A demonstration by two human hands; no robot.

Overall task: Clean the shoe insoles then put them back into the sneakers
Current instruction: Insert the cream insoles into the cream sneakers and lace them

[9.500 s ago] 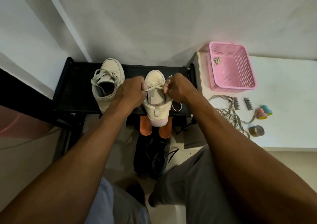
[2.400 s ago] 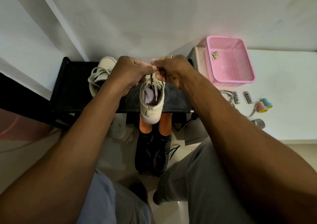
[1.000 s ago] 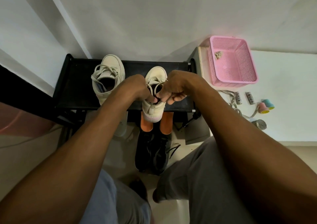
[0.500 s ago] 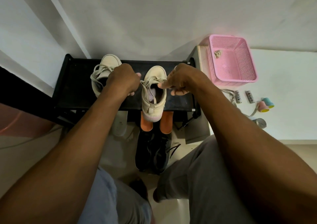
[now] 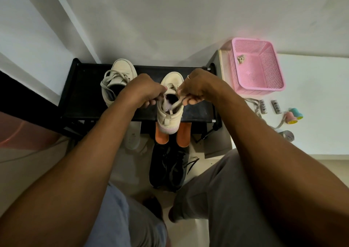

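Observation:
Two beige sneakers stand on a black shoe rack. The right sneaker sits at the rack's front edge with its mouth open and a pale lilac lining showing inside. My left hand grips its left lace and collar. My right hand pinches a loop of the lace over the shoe's opening. The left sneaker stands behind my left hand with loose laces. Two orange insoles stick out below the rack, partly hidden by the right sneaker.
A pair of black sneakers lies on the floor under the orange insoles. A white insole leans at the rack's front. A pink basket, straps, small clips and tape rolls lie on the white surface at right.
My hands have come back together over the right sneaker. The right hand now pulls a lace loop across the opening, and the left hand has moved from the left sneaker's side to the right sneaker.

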